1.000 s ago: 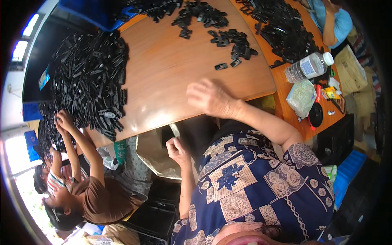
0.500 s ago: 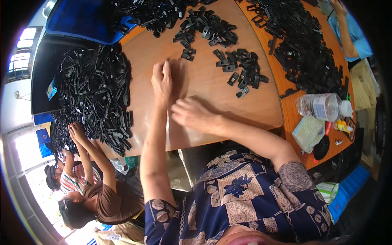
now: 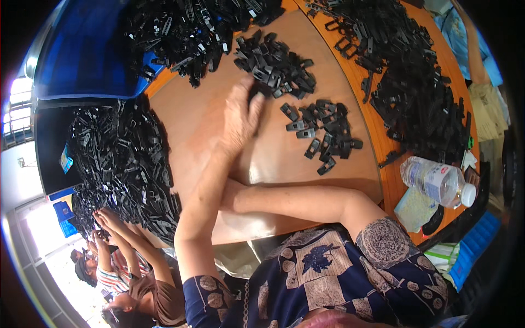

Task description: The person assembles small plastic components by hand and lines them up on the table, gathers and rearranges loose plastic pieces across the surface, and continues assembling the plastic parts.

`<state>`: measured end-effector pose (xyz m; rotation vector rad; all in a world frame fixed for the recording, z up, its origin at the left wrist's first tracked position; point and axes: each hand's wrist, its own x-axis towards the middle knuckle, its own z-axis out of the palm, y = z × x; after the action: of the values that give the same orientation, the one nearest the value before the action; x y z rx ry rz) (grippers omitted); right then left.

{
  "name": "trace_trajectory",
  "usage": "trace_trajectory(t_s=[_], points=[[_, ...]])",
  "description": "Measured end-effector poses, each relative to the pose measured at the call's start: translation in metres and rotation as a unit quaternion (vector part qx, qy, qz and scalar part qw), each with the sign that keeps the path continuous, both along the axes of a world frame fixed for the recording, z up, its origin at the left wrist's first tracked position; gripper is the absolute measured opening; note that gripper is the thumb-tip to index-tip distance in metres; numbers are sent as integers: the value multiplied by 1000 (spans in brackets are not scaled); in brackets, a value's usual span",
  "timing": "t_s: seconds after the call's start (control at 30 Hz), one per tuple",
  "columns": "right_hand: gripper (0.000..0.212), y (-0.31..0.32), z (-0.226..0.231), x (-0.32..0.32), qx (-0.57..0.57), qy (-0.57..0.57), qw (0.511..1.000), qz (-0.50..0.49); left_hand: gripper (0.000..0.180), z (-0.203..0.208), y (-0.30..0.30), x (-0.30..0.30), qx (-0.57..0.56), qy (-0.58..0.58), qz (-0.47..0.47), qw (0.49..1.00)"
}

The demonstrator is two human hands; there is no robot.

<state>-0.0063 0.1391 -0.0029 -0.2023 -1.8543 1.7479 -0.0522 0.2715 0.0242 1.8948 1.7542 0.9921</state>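
My left hand [image 3: 240,115] reaches over the table to the near edge of a pile of small black plastic buckle pieces [image 3: 279,68]. Its thumb and forefinger stand apart at the pieces, and I see none gripped between them. Right of that hand lies a smaller group of the same black pieces [image 3: 325,128]. My right hand [image 3: 232,195] is low over the tabletop [image 3: 279,158], passing behind my left forearm. Its fingers are hidden there, so what it holds, if anything, does not show.
Large heaps of black plastic parts lie at the left [image 3: 120,164], the far side [image 3: 186,33] and the right [image 3: 415,82]. A blue bin [image 3: 87,54] stands far left. A clear plastic bottle [image 3: 435,180] lies at the right. Other people's hands [image 3: 106,218] work at the left heap.
My left hand has moved away from me and rightward to the pile of buckle pieces. My right hand has gone left, behind my left forearm. The whole view has shifted a little.
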Motion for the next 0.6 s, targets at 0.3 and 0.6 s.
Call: trace_trajectory(t_s=[0.3, 0.6], points=[[22, 2, -13, -10, 388, -18, 919, -67, 29, 7, 67, -16, 120, -8, 11, 993], [9, 1, -4, -2, 317, -33, 946, -62, 42, -7, 133, -16, 101, 73, -73, 990]])
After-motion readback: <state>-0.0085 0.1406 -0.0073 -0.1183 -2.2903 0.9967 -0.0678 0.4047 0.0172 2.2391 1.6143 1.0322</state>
